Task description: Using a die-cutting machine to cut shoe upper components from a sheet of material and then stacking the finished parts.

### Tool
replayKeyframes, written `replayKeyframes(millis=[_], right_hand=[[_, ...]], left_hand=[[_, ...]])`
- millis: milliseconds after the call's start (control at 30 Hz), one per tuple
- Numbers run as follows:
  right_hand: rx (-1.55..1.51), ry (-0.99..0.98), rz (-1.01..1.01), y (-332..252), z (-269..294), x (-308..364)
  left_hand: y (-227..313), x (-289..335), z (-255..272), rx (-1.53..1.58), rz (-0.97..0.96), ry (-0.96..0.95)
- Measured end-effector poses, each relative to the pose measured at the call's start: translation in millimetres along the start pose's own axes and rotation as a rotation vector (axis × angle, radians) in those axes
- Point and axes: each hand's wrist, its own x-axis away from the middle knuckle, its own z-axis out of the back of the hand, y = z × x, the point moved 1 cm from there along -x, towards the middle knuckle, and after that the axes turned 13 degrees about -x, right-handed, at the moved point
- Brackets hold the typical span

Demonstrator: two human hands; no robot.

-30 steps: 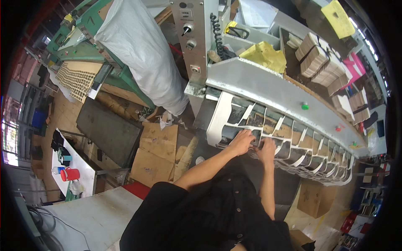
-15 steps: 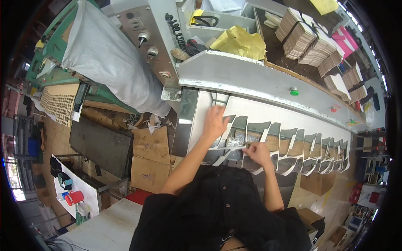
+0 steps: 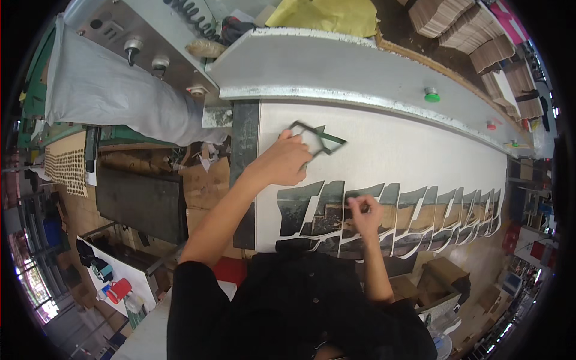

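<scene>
My left hand point(image 3: 287, 161) grips a cutting die point(image 3: 327, 141), a dark, angular open frame, over the uncut part of a white sheet point(image 3: 408, 141). Along the sheet's near side runs a row of cut-out openings point(image 3: 413, 207), with thin white strips left between them. Over one of these openings is my right hand point(image 3: 367, 216), its fingers drawn together in a pinch. Whether anything small sits between those fingertips I cannot make out.
A grey machine beam point(image 3: 336, 69) with a green button point(image 3: 432, 95) crosses behind the sheet. Stacks of cut pieces point(image 3: 456, 30) and yellow paper point(image 3: 324, 17) lie beyond it. At left stand a control panel point(image 3: 144, 57) and a grey-covered roll point(image 3: 120, 90).
My left hand has lifted the die off the sheet's left end. The loose strips there are gone from view and the row's left edge looks clean. My right hand has let go of a white strip.
</scene>
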Motion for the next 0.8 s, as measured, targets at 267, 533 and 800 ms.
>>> replayKeyframes(millis=[267,533,800], right_hand=[[0.138,-0.044,0.415,-8.5,-1.8,-68.5],[0.487,-0.276,0.479,5.3,-18.8,-138.9],[0.207,-0.138,0.422,30.2,-36.5,-80.9]], left_hand=[[-7.0,-10.7,-67.0,-0.021,0.354,0.713],[83.4,12.0,-132.8,0.455,0.505,0.675],[75.8,21.9,-173.2,0.443,0.636,0.928]])
